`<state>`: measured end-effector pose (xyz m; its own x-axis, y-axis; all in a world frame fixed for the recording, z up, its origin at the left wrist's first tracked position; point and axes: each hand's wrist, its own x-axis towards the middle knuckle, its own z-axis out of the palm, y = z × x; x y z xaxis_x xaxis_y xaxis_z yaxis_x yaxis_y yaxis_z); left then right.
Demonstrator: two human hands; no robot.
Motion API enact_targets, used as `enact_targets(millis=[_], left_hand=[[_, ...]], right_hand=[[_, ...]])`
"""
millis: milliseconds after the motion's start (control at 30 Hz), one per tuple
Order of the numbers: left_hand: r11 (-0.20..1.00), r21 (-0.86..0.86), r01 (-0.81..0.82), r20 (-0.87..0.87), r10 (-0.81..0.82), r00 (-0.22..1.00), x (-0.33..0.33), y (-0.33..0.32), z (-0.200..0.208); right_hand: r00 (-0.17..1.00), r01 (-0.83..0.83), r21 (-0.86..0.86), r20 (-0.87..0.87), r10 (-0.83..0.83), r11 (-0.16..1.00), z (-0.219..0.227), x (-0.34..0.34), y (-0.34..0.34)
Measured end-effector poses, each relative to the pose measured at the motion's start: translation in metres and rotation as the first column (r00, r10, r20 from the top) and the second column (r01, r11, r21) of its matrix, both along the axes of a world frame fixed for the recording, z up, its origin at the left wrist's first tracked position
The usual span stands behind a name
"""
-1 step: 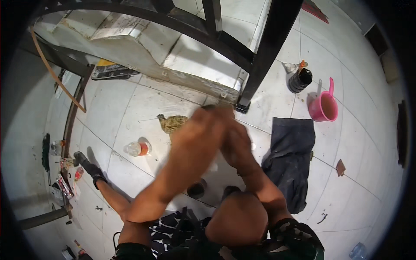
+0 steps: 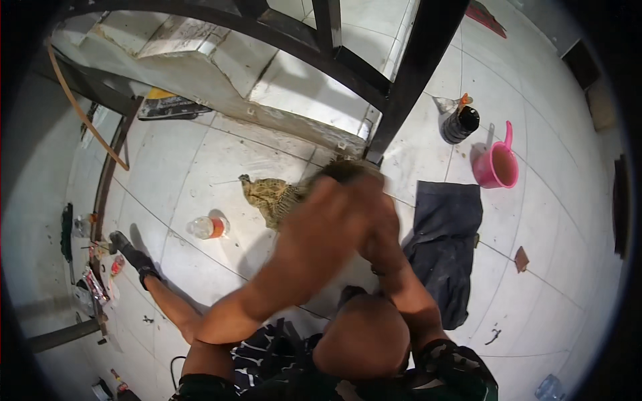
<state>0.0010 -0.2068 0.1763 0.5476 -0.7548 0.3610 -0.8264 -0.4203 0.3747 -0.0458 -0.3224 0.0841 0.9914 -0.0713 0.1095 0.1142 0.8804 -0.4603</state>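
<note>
My left hand (image 2: pixel 326 217) and my right hand (image 2: pixel 382 230) are pressed together in front of me, close to the foot of the dark post. Both look closed, with knuckles up, though motion smears the fingers. A dark, rough-looking thing (image 2: pixel 344 170) shows just beyond the knuckles; its kind is unclear, and my hands hide whatever lies between them. A yellow-and-black patterned rag (image 2: pixel 267 195) is crumpled on the floor left of my hands, partly covered by the left one. Farther left lies a clear plastic bottle (image 2: pixel 206 228) with an orange label.
The dark railing post (image 2: pixel 418 73) rises by a tiled step (image 2: pixel 301 87). To the right are dark folded cloth (image 2: pixel 447 234), a pink dipper (image 2: pixel 496 166) and a black container (image 2: pixel 460 125) with a brush. My bent knee (image 2: pixel 364 337) is below my arms.
Both hands have shifted slightly right and nearer to me. More of the rag and of the dark thing beyond them shows. A dark round object below my left forearm is now hidden.
</note>
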Motion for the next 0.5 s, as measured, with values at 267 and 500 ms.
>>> enact_targets(millis=[267, 500], left_hand=[[0.766, -0.57, 0.298, -0.319, -0.541, 0.778, -0.02, -0.05, 0.002], [0.963, -0.26, 0.068, -0.511, -0.197, 0.836, -0.008, -0.031, -0.09]], right_hand=[[0.608, 0.762, -0.375, 0.136, -0.782, 0.527, 0.067, -0.028, -0.094], [0.757, 0.28, -0.918, 0.391, -0.523, -0.28, -0.028, 0.069, -0.207]])
